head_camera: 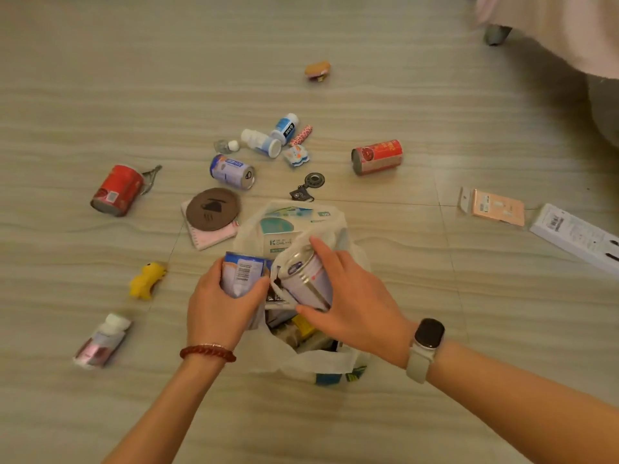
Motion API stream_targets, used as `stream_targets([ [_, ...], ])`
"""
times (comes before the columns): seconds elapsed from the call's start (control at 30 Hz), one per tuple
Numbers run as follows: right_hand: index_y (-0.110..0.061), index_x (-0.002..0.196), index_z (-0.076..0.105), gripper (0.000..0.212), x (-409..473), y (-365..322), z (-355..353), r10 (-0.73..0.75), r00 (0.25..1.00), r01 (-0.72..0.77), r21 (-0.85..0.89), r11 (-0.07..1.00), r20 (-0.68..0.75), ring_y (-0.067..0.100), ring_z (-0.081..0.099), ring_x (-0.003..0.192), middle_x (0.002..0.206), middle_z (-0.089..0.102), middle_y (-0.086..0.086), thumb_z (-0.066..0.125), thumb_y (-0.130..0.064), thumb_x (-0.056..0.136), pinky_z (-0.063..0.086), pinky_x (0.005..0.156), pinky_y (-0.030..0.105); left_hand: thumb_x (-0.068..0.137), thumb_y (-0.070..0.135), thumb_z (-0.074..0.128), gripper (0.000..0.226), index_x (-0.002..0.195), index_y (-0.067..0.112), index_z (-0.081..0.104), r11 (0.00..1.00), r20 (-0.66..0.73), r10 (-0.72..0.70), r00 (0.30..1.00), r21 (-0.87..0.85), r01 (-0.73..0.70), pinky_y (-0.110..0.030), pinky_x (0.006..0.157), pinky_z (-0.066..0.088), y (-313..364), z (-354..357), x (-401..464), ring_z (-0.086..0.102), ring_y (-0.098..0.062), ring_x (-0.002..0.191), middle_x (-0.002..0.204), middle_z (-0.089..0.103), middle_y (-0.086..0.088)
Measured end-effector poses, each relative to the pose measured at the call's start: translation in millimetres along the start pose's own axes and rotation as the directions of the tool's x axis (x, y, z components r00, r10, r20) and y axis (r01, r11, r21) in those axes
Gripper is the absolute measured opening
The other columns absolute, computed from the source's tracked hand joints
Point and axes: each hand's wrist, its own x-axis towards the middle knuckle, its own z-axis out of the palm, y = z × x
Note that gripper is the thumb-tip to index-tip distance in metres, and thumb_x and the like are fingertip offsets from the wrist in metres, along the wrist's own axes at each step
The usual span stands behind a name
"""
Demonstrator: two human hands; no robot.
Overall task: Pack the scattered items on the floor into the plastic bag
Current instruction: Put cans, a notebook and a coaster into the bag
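Two rigid, probably weighty cans sit over your thin, floppy white plastic bag (pixel 254 236): right hand (pixel 355 303) wraps the silver can (pixel 306 276), left hand (pixel 217 309) grips the blue-and-white can (pixel 243 274). Hold their slick sides, not rims.

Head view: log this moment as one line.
left hand: grips can | right hand: grips can over bag | bag: open, part filled | floor: cans, bottles, toys left
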Motion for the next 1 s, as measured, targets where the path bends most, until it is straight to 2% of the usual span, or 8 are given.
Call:
stream_targets([
  [0.13,-0.027,0.139,0.013,0.086,9.9,-6.4,-9.5,-0.086,0.949,0.1,0.03,0.995,-0.303,0.017,0.052,0.104,0.122,0.05,0.006,0.065,-0.045,0.072,0.049,0.07,0.031,0.067,0.032,0.077,0.032,0.091,0.019,0.061,0.999,-0.132,-0.022,0.991,-0.035,0.018,-0.028,0.066,0.044,-6.5,-21.5,8.1,0.057,-0.015,0.073,0.083,0.063,-0.001],
  [0.23,-0.026,0.137,0.015,0.087,22.1,-21.8,-30.1,-0.087,0.861,0.245,0.258,0.934,-0.502,-0.005,0.044,0.109,0.123,0.043,-0.006,0.066,-0.042,0.069,0.043,0.089,0.011,0.068,0.029,0.077,0.031,0.091,0.018,0.06,0.997,-0.17,-0.007,0.985,-0.081,-0.007,-0.024,0.063,0.044,-2.9,-33.0,13.5,0.055,-0.007,0.069,0.077,0.06,0.004],
  [0.3,-0.026,0.139,0.013,0.09,29.6,-35.0,-38.3,-0.033,0.843,0.297,0.412,0.861,-0.537,-0.005,0.043,0.117,0.129,0.04,-0.007,0.07,-0.036,0.07,0.04,0.096,0.011,0.066,0.031,0.077,0.031,0.089,0.02,0.06,0.993,-0.185,-0.018,0.983,-0.116,-0.004,-0.027,0.064,0.046,-0.1,-36.2,17.0,0.055,-0.01,0.068,0.077,0.061,0.003],
  [0.37,-0.026,0.141,0.011,0.092,34.1,-47.2,-36.7,-0.003,0.882,0.276,0.512,0.814,-0.471,0.004,0.046,0.12,0.133,0.043,-0.003,0.071,-0.033,0.071,0.042,0.097,0.015,0.068,0.029,0.076,0.027,0.088,0.02,0.06,0.992,-0.191,-0.03,0.981,-0.129,0.005,-0.029,0.065,0.047,1.2,-36.5,19.8,0.055,-0.01,0.067,0.077,0.062,0.003],
  [0.43,-0.024,0.143,0.01,0.094,36.4,-50.5,-23.9,-0.01,0.942,0.186,0.496,0.848,-0.336,0.0,0.043,0.118,0.132,0.04,-0.009,0.071,-0.034,0.073,0.035,0.094,0.004,0.069,0.028,0.075,0.025,0.088,0.019,0.061,0.991,-0.19,-0.027,0.981,-0.131,0.002,-0.028,0.064,0.047,1.8,-36.2,20.6,0.055,-0.008,0.066,0.076,0.062,0.005],
  [0.6,-0.02,0.144,0.005,0.09,35.6,-9.2,23.3,0.096,0.995,-0.096,-0.017,0.995,0.008,0.025,0.051,0.11,0.128,0.048,0.009,0.058,-0.052,0.079,0.044,0.085,0.036,0.069,0.026,0.075,0.029,0.091,0.012,0.061,0.994,-0.175,-0.019,0.984,-0.112,0.0,-0.018,0.059,0.041,-0.8,-32.0,12.3,0.054,-0.006,0.065,0.075,0.061,0.002],
  [0.73,-0.01,0.143,0.007,0.086,42.5,31.6,39.5,0.122,0.992,-0.095,-0.384,0.918,0.045,0.031,0.053,0.103,0.117,0.054,0.015,0.054,-0.05,0.082,0.04,0.083,0.037,0.067,0.033,0.076,0.039,0.099,0.02,0.06,0.996,-0.106,0.016,0.994,-0.087,-0.025,-0.033,0.074,0.051,-1.4,-18.3,5.1,0.06,-0.019,0.083,0.093,0.064,-0.004],
  [1.0,-0.006,0.14,0.017,0.064,25.3,71.2,37.4,0.211,0.967,-0.134,-0.421,0.897,0.143,0.03,0.045,0.116,0.131,0.043,0.014,0.053,-0.016,0.087,0.047,0.082,0.039,0.065,0.039,0.073,0.045,0.103,0.024,0.053,0.985,0.144,0.153,0.978,0.063,-0.164,-0.031,0.077,0.047,16.8,29.0,-3.3,0.056,-0.02,0.092,0.094,0.06,0.001],
])
